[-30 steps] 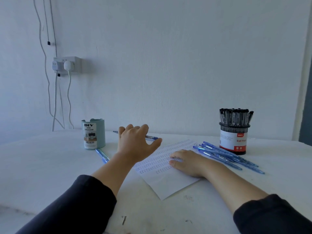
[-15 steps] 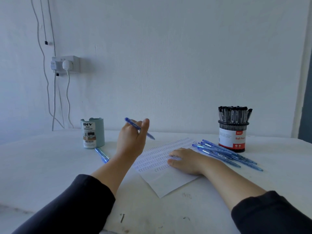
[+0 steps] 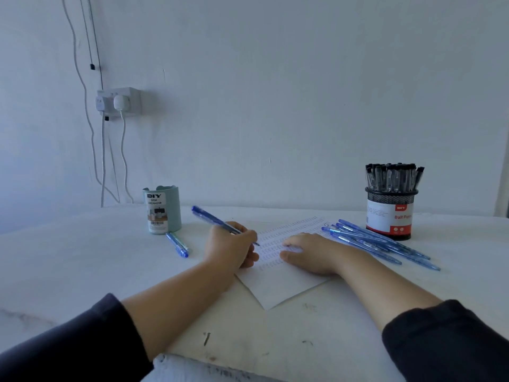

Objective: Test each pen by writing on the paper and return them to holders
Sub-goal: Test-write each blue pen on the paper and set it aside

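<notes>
A blue pen [image 3: 217,222] is held in the left hand [image 3: 231,248], with the fingers [image 3: 249,237] curled round its lower part. The pen is tilted, its cap end pointing up and away to the left, and its tip is set down on the paper [image 3: 278,279] just past the fingertips. The left wrist is bent and the forearm is stretched over the white bench [image 3: 82,260].

The right hand [image 3: 311,252] is laid flat on the paper, with its fingers straight and spread, and nothing is held in it. The paper is pressed down by this hand, just beside the pen tip.

A bunch of blue pens [image 3: 380,244] is seen on the bench behind the right wrist. Beyond them a black mesh holder [image 3: 389,213] full of black pens is placed. A pale green holder [image 3: 162,209] is placed beyond the left hand, and one more blue pen [image 3: 177,244] is lying beside it.
</notes>
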